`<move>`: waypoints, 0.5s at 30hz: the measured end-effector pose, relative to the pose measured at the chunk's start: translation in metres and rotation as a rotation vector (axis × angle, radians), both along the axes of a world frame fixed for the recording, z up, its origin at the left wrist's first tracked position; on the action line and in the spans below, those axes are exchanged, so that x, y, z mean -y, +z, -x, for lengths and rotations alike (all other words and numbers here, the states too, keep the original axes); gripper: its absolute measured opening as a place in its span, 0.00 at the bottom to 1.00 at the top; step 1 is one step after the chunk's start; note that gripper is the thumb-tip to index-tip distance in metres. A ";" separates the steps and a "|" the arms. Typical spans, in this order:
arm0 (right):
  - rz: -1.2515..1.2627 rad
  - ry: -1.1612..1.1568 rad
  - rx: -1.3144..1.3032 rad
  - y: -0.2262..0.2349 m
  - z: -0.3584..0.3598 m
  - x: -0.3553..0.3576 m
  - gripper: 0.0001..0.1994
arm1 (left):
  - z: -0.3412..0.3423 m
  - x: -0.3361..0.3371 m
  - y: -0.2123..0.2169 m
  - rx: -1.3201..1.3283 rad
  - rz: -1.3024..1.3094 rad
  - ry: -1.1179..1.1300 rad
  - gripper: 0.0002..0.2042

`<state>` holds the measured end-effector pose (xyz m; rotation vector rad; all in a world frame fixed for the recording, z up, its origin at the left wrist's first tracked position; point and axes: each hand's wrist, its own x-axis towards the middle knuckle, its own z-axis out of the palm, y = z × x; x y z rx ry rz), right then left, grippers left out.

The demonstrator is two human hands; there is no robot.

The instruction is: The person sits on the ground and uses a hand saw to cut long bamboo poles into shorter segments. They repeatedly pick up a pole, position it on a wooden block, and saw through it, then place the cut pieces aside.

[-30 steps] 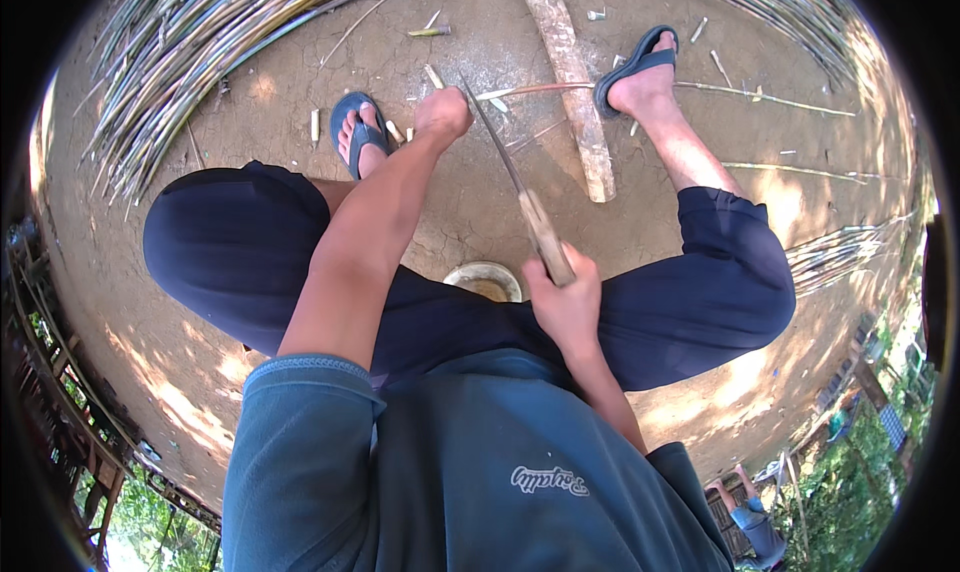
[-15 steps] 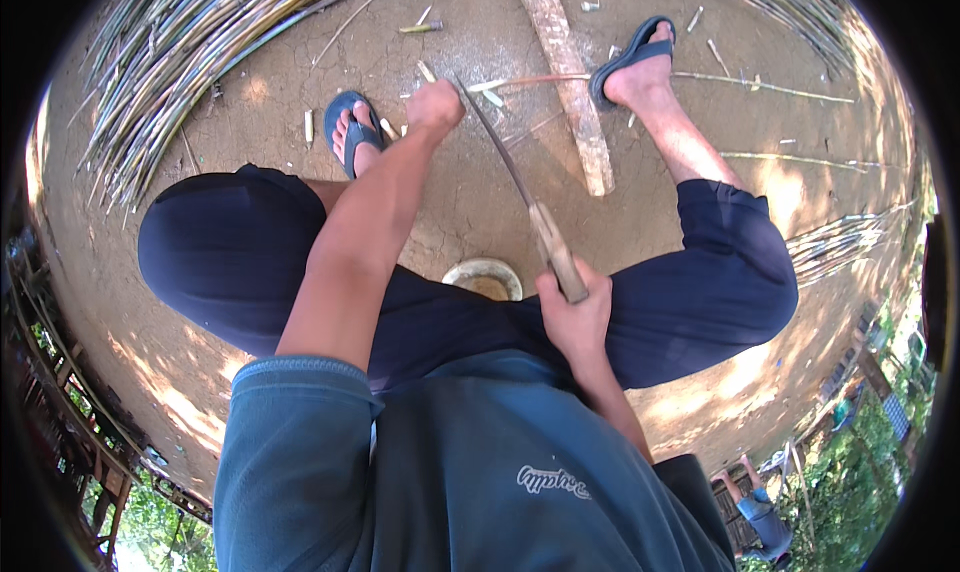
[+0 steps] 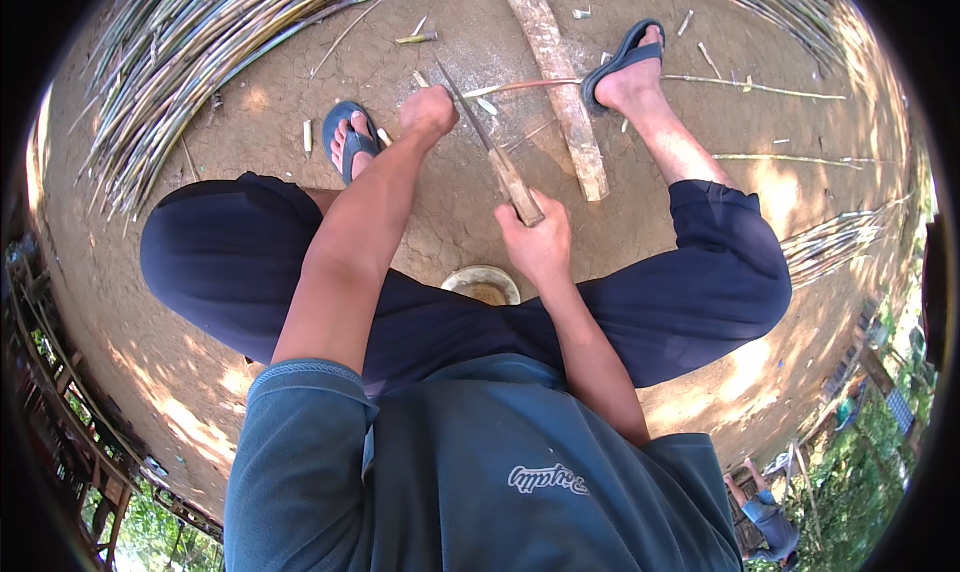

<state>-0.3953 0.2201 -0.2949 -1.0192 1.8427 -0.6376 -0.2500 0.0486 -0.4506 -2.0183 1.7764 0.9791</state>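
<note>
My right hand (image 3: 538, 237) is wrapped round the wooden handle of a handsaw (image 3: 512, 182). Its narrow dark blade slants up and left, passing close by my left hand (image 3: 428, 114). That left hand is closed round the end of a long thin bamboo stalk (image 3: 545, 84). From there the stalk runs right, across a rough wooden log (image 3: 568, 102) and beneath my sandalled right foot (image 3: 630, 77). Whether the blade touches the stalk is hard to see.
Bundled bamboo stalks (image 3: 190, 47) lie at the far left, with more (image 3: 770, 7) at the far right. Short cut pieces (image 3: 308, 135) and pale dust are scattered on the earth. A round bowl (image 3: 482, 280) sits between my legs. Another person (image 3: 768, 520) appears at the lower right.
My right hand has pushed the handsaw forward and left, so its blade reaches farther past my left hand. The left hand stays closed in nearly the same place.
</note>
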 end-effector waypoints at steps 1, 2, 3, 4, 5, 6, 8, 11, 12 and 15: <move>0.011 0.011 0.003 0.004 0.002 -0.005 0.10 | 0.002 -0.002 0.002 0.007 0.009 -0.016 0.15; 0.022 0.022 0.005 0.012 0.008 -0.018 0.09 | 0.002 -0.005 0.002 0.014 0.017 -0.032 0.15; 0.041 0.040 0.007 0.023 0.013 -0.031 0.09 | -0.001 -0.006 0.000 0.019 0.025 -0.036 0.15; 0.063 0.034 -0.012 0.037 0.016 -0.042 0.09 | -0.005 0.000 -0.005 0.023 0.048 -0.035 0.15; 0.056 -0.019 -0.005 0.042 0.016 -0.049 0.09 | -0.005 0.002 -0.010 0.029 0.058 -0.040 0.15; 0.025 -0.079 0.002 0.046 0.017 -0.057 0.09 | -0.003 0.004 -0.009 0.034 0.042 -0.027 0.15; -0.010 -0.071 0.049 0.047 0.013 -0.055 0.09 | 0.001 0.007 -0.009 0.044 -0.012 -0.011 0.15; 0.034 -0.048 0.118 0.021 0.012 -0.019 0.09 | 0.000 0.011 -0.016 -0.001 0.046 -0.014 0.14; 0.031 -0.050 0.155 0.019 0.010 -0.021 0.09 | 0.000 0.001 -0.012 -0.010 0.022 -0.021 0.14; 0.024 -0.027 0.084 0.046 0.011 -0.039 0.09 | 0.000 0.009 0.003 0.034 0.051 -0.031 0.15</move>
